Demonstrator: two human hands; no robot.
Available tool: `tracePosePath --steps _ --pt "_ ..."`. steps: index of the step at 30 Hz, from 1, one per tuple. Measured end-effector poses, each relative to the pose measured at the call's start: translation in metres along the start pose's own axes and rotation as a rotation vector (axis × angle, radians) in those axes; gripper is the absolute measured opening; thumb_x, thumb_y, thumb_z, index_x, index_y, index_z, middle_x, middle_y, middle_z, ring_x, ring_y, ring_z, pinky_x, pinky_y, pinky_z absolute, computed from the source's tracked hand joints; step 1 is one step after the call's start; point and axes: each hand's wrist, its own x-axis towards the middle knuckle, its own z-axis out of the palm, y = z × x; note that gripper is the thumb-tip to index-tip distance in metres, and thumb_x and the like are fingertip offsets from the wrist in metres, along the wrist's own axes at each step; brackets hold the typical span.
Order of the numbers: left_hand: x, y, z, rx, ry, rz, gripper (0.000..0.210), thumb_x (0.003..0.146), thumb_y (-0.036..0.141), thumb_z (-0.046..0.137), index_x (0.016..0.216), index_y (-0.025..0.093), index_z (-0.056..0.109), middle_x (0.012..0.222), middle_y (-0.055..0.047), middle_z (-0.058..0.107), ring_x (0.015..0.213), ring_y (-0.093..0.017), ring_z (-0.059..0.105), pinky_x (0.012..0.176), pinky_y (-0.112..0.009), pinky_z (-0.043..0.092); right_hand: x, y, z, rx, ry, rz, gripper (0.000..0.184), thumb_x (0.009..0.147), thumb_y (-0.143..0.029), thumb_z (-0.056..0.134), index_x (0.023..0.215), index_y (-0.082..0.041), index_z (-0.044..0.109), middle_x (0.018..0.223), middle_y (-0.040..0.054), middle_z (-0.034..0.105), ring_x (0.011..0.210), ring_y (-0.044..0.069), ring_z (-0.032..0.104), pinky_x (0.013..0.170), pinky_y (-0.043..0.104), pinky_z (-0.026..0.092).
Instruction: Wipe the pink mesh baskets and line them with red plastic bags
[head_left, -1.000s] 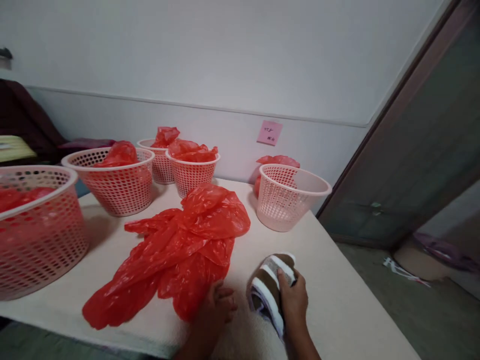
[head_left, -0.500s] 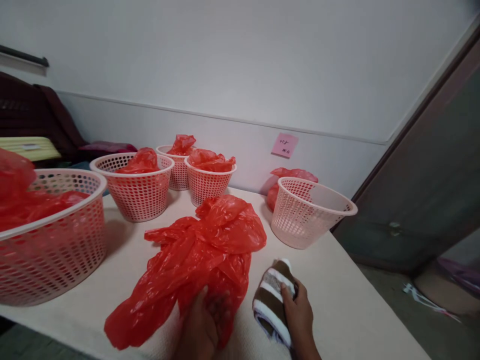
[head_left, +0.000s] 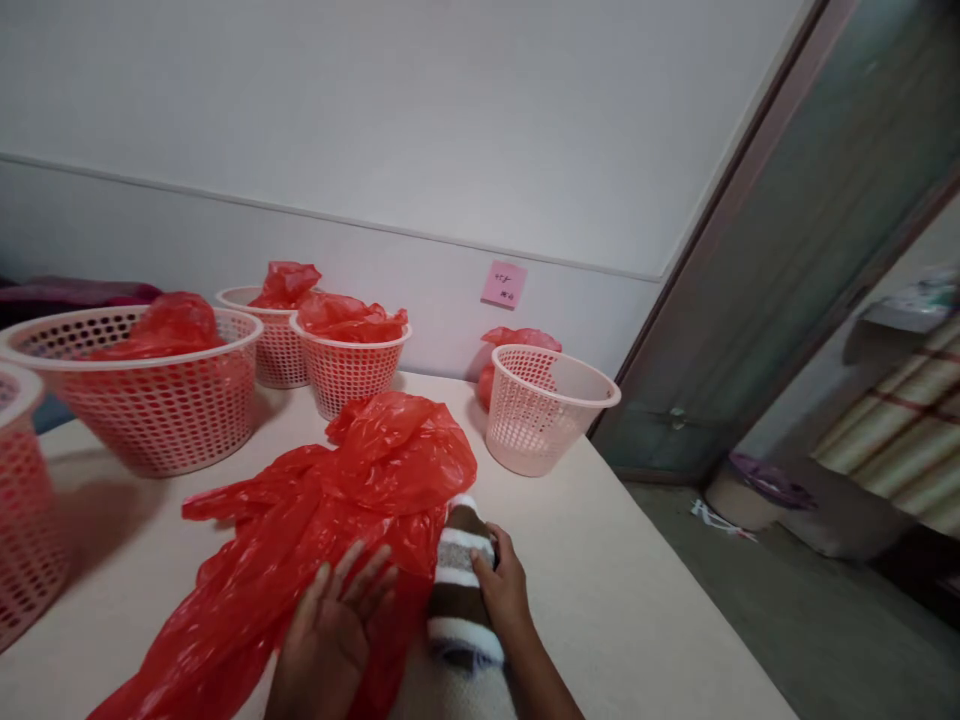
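A large crumpled red plastic bag (head_left: 330,510) lies spread over the cream table (head_left: 637,620). My left hand (head_left: 334,630) rests flat on the bag's near part with fingers spread. My right hand (head_left: 504,590) grips a brown and white striped cloth (head_left: 459,590), which lies on the table against the bag's right edge. An unlined pink mesh basket (head_left: 547,405) stands beyond the cloth, near the table's right edge.
Several pink mesh baskets lined with red bags stand at the back and left: one large (head_left: 150,385), two smaller (head_left: 349,360), and one cut off at the far left (head_left: 22,500). A pink sticky note (head_left: 503,284) is on the wall. An open doorway (head_left: 825,400) is at right.
My right hand has slid the striped cloth left, up against the red bag. My left hand has opened flat onto the bag. The view has swung to the right.
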Motion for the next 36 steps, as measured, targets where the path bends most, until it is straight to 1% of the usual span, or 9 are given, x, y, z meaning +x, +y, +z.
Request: tracePosePath --steps 5,11,15,18,21,24,29,32,36 --pt "0.012 0.007 -0.012 0.028 0.226 0.165 0.033 0.096 0.032 0.04 0.119 0.013 0.055 0.124 -0.019 0.064 0.098 -0.022 0.072 0.08 -0.033 0.06 0.007 0.006 -0.009 -0.097 0.18 0.102 0.061 0.076 -0.046 0.053 0.126 -0.011 0.053 0.114 0.0166 0.068 0.103 0.03 0.065 0.091 0.042 0.049" --pt "0.018 0.008 -0.028 0.018 0.29 0.177 0.015 0.094 0.027 0.043 0.099 0.02 0.054 0.122 -0.015 0.065 0.096 -0.021 0.072 0.085 -0.035 0.058 0.014 0.0 -0.013 -0.178 0.288 0.143 0.061 0.08 -0.048 0.05 0.127 -0.009 0.052 0.113 0.0189 0.066 0.099 0.032 0.064 0.087 0.043 0.049" --pt "0.019 0.003 -0.034 -0.02 0.274 0.192 0.02 0.086 0.015 0.045 0.102 0.023 0.054 0.114 -0.009 0.068 0.099 -0.02 0.07 0.099 -0.039 0.051 0.015 -0.015 -0.011 -0.223 0.356 0.046 0.055 0.082 -0.045 0.048 0.122 -0.009 0.056 0.12 0.0198 0.059 0.113 0.032 0.055 0.1 0.044 0.041" --pt "0.017 0.0 -0.033 -0.037 0.29 0.197 0.028 0.082 0.01 0.041 0.103 0.023 0.055 0.106 -0.007 0.07 0.094 -0.019 0.071 0.099 -0.04 0.051 0.009 -0.034 -0.002 -0.237 0.391 -0.17 0.041 0.088 -0.04 0.044 0.114 -0.013 0.058 0.116 0.0162 0.06 0.113 0.028 0.052 0.102 0.042 0.039" --pt "0.015 0.0 -0.028 -0.037 0.28 0.187 0.026 0.082 0.008 0.039 0.098 0.021 0.055 0.103 -0.008 0.071 0.089 -0.019 0.073 0.086 -0.035 0.058 0.001 -0.052 0.02 -0.233 0.29 -0.39 0.032 0.093 -0.034 0.042 0.113 -0.015 0.058 0.112 0.0139 0.06 0.11 0.025 0.054 0.098 0.041 0.042" --pt "0.014 0.002 -0.026 -0.042 0.26 0.19 0.024 0.083 0.008 0.039 0.095 0.02 0.056 0.101 -0.008 0.071 0.087 -0.019 0.073 0.076 -0.03 0.06 -0.001 -0.064 0.048 -0.258 0.13 -0.489 0.036 0.092 -0.027 0.042 0.124 -0.016 0.055 0.12 0.0137 0.059 0.117 0.025 0.051 0.102 0.045 0.04" --pt "0.014 0.002 -0.027 -0.05 0.292 0.19 0.026 0.081 0.005 0.038 0.089 0.019 0.058 0.096 -0.009 0.073 0.083 -0.019 0.074 0.074 -0.031 0.06 0.009 -0.066 0.093 -0.334 -0.047 -0.468 0.058 0.083 -0.021 0.047 0.14 -0.013 0.043 0.138 0.0164 0.052 0.128 0.03 0.046 0.108 0.052 0.034" --pt "0.012 0.001 -0.023 -0.023 0.305 0.193 0.026 0.079 0.007 0.041 0.089 0.019 0.062 0.096 -0.008 0.074 0.085 -0.019 0.073 0.086 -0.035 0.058 0.002 -0.057 0.116 -0.339 -0.218 -0.378 0.067 0.077 -0.015 0.049 0.144 -0.013 0.04 0.141 0.0159 0.052 0.129 0.031 0.047 0.108 0.051 0.035" --pt "0.008 0.005 -0.013 0.066 0.307 0.232 0.022 0.081 0.011 0.048 0.094 0.016 0.066 0.093 -0.008 0.075 0.087 -0.02 0.072 0.106 -0.042 0.046 -0.019 -0.048 0.135 -0.318 -0.349 -0.397 0.049 0.077 -0.016 0.052 0.126 -0.017 0.058 0.121 0.0121 0.066 0.112 0.029 0.059 0.098 0.047 0.043"
